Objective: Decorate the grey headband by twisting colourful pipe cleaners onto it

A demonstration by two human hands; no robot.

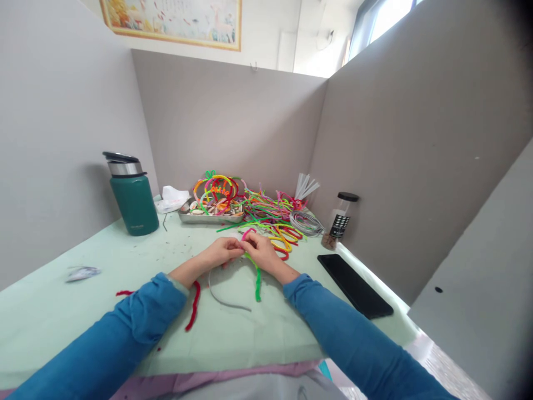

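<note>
My left hand and my right hand meet over the middle of the table, fingertips pinched together. Between them is a fuzzy pipe cleaner, with a pink part curving above the fingers and a green end hanging below toward the table. The exact grip point is hidden by the fingers. A thin grey wire curves down from beneath my left hand; whether it is held, I cannot tell. Near my left wrist lies a red pipe cleaner, and yellow and red looped pipe cleaners lie just past my right hand.
A metal tray bears small pieces and colourful hoops, beside a heap of pipe cleaners and a coil of grey wire. A green flask stands left; a clear bottle and black phone are right. Grey partitions enclose the table.
</note>
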